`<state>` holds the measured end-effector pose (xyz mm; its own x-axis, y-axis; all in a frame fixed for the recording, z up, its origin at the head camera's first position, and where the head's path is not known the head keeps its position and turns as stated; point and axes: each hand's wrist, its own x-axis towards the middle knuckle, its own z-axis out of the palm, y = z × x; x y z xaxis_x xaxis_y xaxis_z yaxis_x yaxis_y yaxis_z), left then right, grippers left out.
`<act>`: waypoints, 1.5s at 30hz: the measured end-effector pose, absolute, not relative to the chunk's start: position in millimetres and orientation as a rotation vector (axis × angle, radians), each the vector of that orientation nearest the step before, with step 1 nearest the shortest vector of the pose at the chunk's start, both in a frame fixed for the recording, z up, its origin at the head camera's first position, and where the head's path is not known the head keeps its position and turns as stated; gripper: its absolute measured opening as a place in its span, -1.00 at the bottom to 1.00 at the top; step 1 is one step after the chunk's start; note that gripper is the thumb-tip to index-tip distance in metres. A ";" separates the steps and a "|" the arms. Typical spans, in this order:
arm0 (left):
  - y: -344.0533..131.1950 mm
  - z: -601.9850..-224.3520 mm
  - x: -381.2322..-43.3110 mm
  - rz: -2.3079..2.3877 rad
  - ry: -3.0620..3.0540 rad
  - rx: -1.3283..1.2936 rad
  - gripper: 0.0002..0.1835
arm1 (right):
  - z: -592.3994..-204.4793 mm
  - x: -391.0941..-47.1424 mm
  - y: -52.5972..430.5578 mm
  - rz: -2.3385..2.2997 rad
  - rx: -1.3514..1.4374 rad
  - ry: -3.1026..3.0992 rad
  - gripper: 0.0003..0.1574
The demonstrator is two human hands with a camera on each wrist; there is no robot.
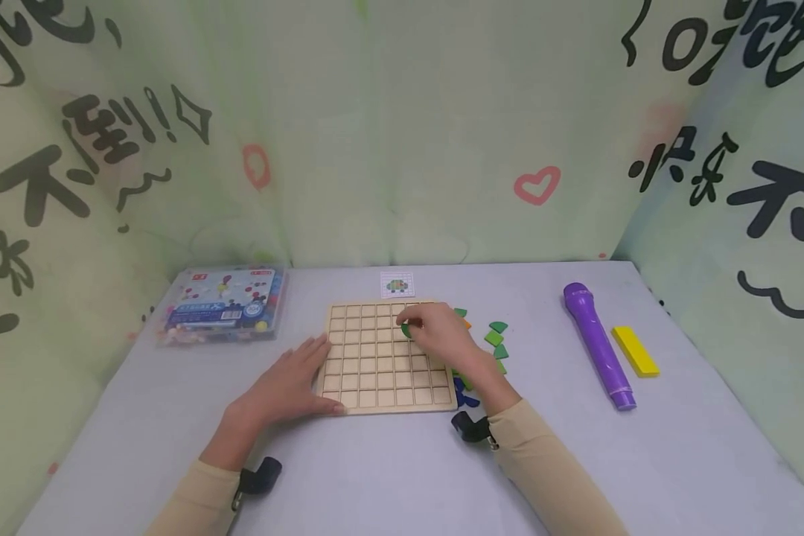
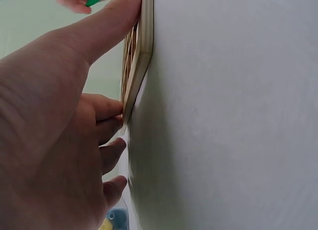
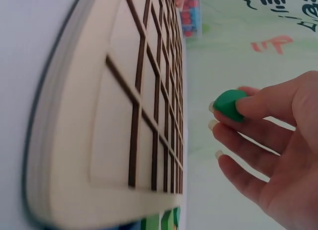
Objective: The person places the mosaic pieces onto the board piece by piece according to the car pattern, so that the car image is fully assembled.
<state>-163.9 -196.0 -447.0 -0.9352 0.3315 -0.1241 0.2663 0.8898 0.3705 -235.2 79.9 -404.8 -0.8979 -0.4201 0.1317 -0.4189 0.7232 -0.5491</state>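
Observation:
A wooden grid board [image 1: 368, 365] lies flat on the table, its squares bare where they show. My left hand [image 1: 288, 383] rests along its left side, the thumb at the front edge and the fingers against the left edge; in the left wrist view the fingers [image 2: 110, 108] look fairly straight. Over the board's upper right part, my right hand [image 1: 442, 335] pinches a green piece with a curved edge [image 3: 230, 105] between thumb and fingers. In the right wrist view that piece is held apart from the board [image 3: 74, 140]. Several green pieces [image 1: 493, 338] lie right of the board.
Behind the board lies a small pattern card [image 1: 397, 285]. A clear plastic box [image 1: 224, 305] of colourful parts stands at the back left. To the right are a purple microphone-shaped tube [image 1: 599, 346] and a yellow block [image 1: 635, 351]. Blue pieces [image 1: 465, 394] sit by the board's lower right corner.

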 end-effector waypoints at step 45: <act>-190.3 -438.1 -162.2 0.471 2.856 0.440 0.28 | -408.2 -250.2 63.2 -0.776 -0.668 2.826 -0.65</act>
<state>-162.2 -190.3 -438.1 -0.9326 0.3239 -0.1591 0.2557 0.9043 0.3419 -250.2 63.2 -408.2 -0.8926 -0.4507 -0.0130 -0.3809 0.7691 -0.5133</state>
